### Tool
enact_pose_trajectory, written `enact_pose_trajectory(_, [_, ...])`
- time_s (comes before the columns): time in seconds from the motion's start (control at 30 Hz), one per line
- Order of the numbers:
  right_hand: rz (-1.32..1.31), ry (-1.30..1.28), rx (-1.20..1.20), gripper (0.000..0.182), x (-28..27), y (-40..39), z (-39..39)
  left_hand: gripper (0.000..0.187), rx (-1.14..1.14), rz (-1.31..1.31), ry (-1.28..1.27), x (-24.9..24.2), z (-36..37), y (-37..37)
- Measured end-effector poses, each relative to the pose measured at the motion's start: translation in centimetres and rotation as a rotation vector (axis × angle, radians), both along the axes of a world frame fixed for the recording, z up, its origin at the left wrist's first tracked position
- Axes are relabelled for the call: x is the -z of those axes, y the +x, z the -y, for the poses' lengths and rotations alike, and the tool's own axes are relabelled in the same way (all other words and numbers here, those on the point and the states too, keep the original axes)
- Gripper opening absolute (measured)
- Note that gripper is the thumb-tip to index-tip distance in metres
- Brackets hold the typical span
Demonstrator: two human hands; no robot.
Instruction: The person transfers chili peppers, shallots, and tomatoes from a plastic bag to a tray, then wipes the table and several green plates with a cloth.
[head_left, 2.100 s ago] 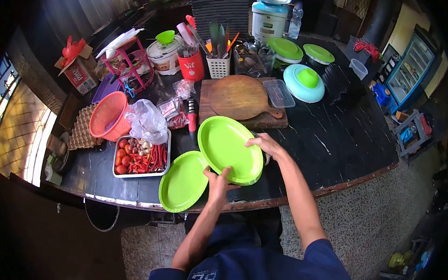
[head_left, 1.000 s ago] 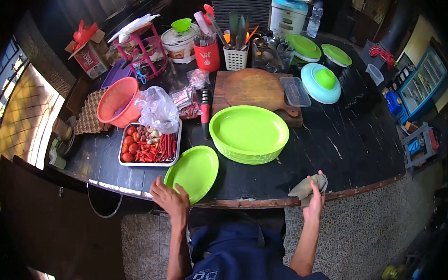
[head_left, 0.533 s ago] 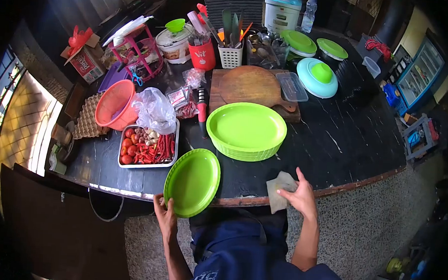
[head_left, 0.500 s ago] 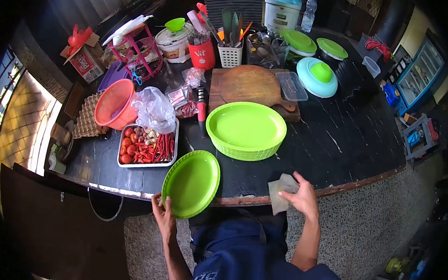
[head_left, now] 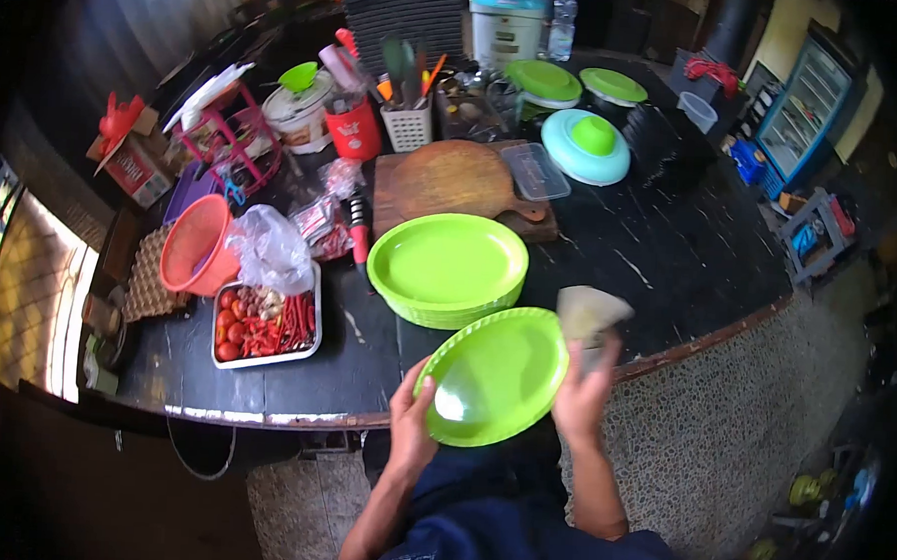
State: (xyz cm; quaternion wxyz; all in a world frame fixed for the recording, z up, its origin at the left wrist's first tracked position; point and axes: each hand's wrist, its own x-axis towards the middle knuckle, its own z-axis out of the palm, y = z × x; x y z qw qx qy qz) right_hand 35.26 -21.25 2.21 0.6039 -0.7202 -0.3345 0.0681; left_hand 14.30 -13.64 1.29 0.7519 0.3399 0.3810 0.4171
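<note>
A green oval plate is tilted over the table's front edge, its left rim gripped by my left hand. Beside the plate's right rim, my right hand is closed on a pale cloth, which sticks up above the fingers; motion blurs this hand somewhat. Just behind the held plate stands a stack of similar green oval plates on the dark table.
On the black table are a tray of tomatoes and chilies, an orange basket, a plastic bag, a wooden board, a clear lid and a turquoise-lidded container. Utensil holders stand behind.
My left hand has brought the plate to the right, in front of the stack. My right hand has raised the cloth beside the plate's rim. The camera view has shifted.
</note>
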Motion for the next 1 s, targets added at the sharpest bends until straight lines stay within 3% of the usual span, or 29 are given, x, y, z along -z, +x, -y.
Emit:
enact_pose_trajectory(0.03, [-0.029, -0.123, -0.112, 0.052, -0.8, -1.3, -0.3, 0.04, 0.032, 0.055, 0.0, 0.8, 0.0, 1.8])
enact_pose_trajectory(0.07, [0.27, -0.105, -0.231, 0.055, -0.1, -2.2, -1.0, 0.04, 0.05, 0.085, 0.02, 1.4, 0.2, 3.4])
enact_pose_trajectory(0.1, [0.389, -0.212, -0.309, 0.065, -0.1, -3.5, -0.6, 0.039, 0.052, 0.066, 0.044, 2.3, 0.4, 4.9])
enact_pose_trajectory(0.13, [0.393, -0.222, -0.328, 0.076, 0.8, -4.8, -0.4, 0.039, 0.05, 0.043, 0.064, 2.6, 0.6, 5.7])
enact_pose_trajectory(0.23, [0.337, -0.122, -0.403, 0.076, 0.9, -5.7, 0.1, 0.036, 0.024, 0.087, 0.051, 1.8, -0.2, 5.9])
enact_pose_trajectory(0.3, [0.407, -0.18, -0.68, 0.071, -0.4, -4.0, 1.3, 0.037, 0.015, 0.087, 0.034, 1.0, -1.0, 4.8])
enact_pose_trajectory(0.43, [0.635, -0.165, -0.935, 0.058, -1.0, -1.2, 3.4, 0.038, 0.018, -0.005, 0.023, 0.1, -2.5, 2.0])
enact_pose_trajectory(0.6, [0.718, -0.135, -1.014, 0.052, -0.9, 2.0, 4.6, 0.039, 0.1, -0.11, 0.013, -1.5, -3.1, -2.3])
enact_pose_trajectory(0.7, [0.773, -0.021, -0.993, 0.035, -1.5, 2.1, 4.2, 0.039, 0.154, -0.141, -0.077, -0.4, -3.7, -4.3])
enact_pose_trajectory(0.77, [0.77, -0.035, -1.032, 0.031, -1.7, 2.1, 4.1, 0.039, 0.284, -0.107, -0.163, 0.6, -4.0, -4.8])
enact_pose_trajectory(0.87, [0.679, 0.048, -1.04, 0.025, -2.9, 2.7, 2.2, 0.04, 0.277, -0.02, -0.233, -0.1, -3.0, -4.4])
enact_pose_trajectory(0.93, [0.376, 0.102, -0.916, 0.027, -3.4, 3.5, 1.2, 0.053, 0.302, -0.087, -0.162, -0.2, -2.3, -3.9])
enact_pose_trajectory(1.0, [0.116, 0.0, -0.744, 0.03, -3.7, 4.1, 0.4, 0.061, 0.307, -0.021, 0.118, 1.0, -1.2, -2.5])
